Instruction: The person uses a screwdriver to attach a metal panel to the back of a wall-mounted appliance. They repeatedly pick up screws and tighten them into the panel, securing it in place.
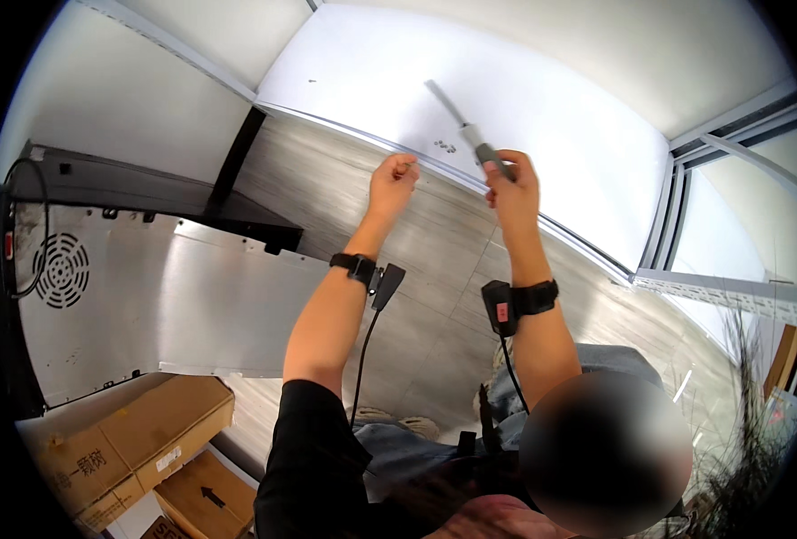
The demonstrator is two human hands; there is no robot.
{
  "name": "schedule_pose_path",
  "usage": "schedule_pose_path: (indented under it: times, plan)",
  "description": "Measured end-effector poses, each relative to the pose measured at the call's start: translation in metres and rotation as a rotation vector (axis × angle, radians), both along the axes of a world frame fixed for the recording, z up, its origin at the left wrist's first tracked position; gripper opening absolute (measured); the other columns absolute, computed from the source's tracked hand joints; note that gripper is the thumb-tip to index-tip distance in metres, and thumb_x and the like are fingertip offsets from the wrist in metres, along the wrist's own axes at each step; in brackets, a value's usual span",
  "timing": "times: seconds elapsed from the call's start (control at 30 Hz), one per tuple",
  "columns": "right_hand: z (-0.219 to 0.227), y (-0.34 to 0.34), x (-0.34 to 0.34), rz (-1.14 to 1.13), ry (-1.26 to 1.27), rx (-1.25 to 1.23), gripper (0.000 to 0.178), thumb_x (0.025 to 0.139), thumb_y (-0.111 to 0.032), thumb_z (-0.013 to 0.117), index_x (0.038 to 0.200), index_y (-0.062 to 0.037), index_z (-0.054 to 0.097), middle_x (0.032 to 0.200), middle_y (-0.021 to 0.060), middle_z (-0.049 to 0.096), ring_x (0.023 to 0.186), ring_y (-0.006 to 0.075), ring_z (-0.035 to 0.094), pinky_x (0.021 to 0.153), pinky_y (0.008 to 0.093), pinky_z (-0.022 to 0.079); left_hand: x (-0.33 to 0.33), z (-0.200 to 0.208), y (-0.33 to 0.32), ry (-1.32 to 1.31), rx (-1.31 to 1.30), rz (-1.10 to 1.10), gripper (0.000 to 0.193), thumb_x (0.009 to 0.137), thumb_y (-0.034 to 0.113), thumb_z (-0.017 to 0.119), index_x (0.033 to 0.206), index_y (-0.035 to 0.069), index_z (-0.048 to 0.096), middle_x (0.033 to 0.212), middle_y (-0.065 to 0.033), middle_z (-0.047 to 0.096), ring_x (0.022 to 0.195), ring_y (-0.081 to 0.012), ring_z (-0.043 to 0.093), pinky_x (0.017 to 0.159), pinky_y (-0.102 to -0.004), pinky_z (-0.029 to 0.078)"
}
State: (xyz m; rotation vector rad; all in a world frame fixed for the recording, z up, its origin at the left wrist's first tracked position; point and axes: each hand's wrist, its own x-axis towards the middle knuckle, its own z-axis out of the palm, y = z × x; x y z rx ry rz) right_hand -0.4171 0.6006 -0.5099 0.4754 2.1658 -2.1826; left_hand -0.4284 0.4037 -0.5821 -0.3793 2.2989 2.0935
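My right hand (515, 184) is wrapped round the grey handle of a long-shafted screwdriver (481, 148). The tool slants up and to the left over the white tabletop (578, 162). My left hand (393, 184) is closed with its fingertips pinched, just off the table's near edge. Whatever may be between those fingers is too small to make out. A little cluster of small metal pieces, apparently screws (445, 146), lies on the tabletop between the hands. One more small piece (312, 81) rests by itself farther left.
At the left stands a metal cabinet panel (237, 301) with a round vent and a black frame. Cardboard boxes (138, 440) sit below it. Metal-framed partitions (663, 225) border the table on the right. Cabled black devices (501, 305) are strapped to both wrists.
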Motion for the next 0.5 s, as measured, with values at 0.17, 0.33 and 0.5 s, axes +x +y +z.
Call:
schedule_pose_path:
  times: [0.17,0.33,0.5]
  plan:
    - [-0.017,0.036,-0.016,-0.114,-0.051,-0.015,0.024,0.084,-0.014,0.064,0.102,-0.0017,0.057,0.071,0.0033,0.055,0.054,0.0101,0.05,0.049,0.0245,0.042,-0.035,-0.058,0.026,0.019,-0.392,0.05,0.03,0.081,0.012,0.068,0.109,0.004,0.06,0.074,-0.0025,0.059,0.066,-0.0126,0.054,0.062,-0.0269,0.046]
    - [-0.034,0.043,-0.025,-0.117,-0.066,-0.063,0.027,0.082,-0.016,0.066,0.103,-0.0016,0.057,0.07,0.0034,0.054,0.053,0.0102,0.05,0.049,0.025,0.042,-0.06,-0.072,0.035,-0.062,-0.54,0.125,0.032,0.08,0.014,0.069,0.109,0.005,0.061,0.074,-0.0048,0.061,0.066,-0.0143,0.056,0.062,-0.0284,0.047]
    - [-0.04,0.04,-0.03,-0.118,-0.091,-0.082,0.026,0.082,-0.016,0.066,0.101,-0.0016,0.056,0.07,0.0033,0.054,0.054,0.0101,0.05,0.049,0.0254,0.042,-0.07,-0.068,0.037,-0.077,-0.614,0.09,0.028,0.08,0.017,0.067,0.107,0.012,0.066,0.073,-0.0075,0.064,0.064,-0.0213,0.059,0.064,-0.0343,0.048]
